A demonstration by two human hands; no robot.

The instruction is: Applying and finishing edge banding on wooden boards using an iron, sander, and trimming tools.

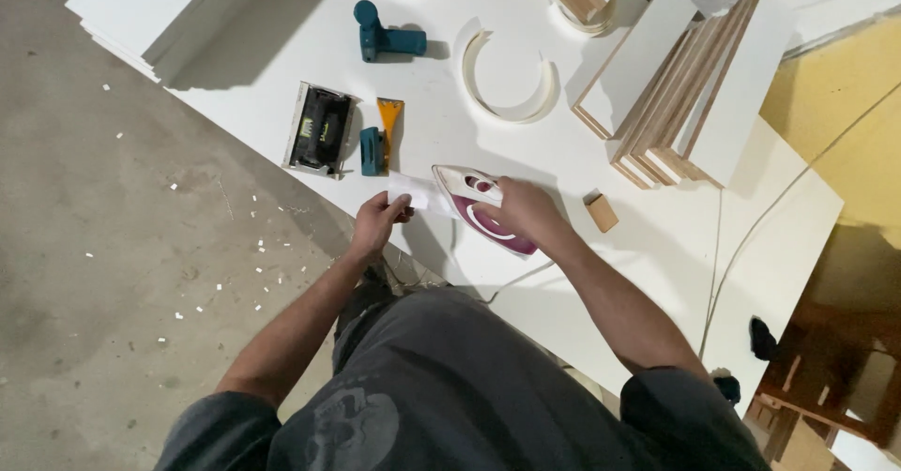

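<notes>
My right hand (519, 210) grips the handle of a white and purple clothes iron (472, 198) that lies near the front edge of the white table (657, 246). The iron's tip points left toward a white strip of edge banding (405, 188). My left hand (378, 220) pinches that strip at the table's edge, just left of the iron. The iron's cord (511, 281) hangs off the table edge below my right forearm.
A black sander (320, 130), a teal and orange trimmer (380, 136) and a teal power tool (385, 39) lie behind the iron. Curved white banding (507, 105), stacked panels (680, 96) and a small wood block (602, 213) sit to the right. Concrete floor is on the left.
</notes>
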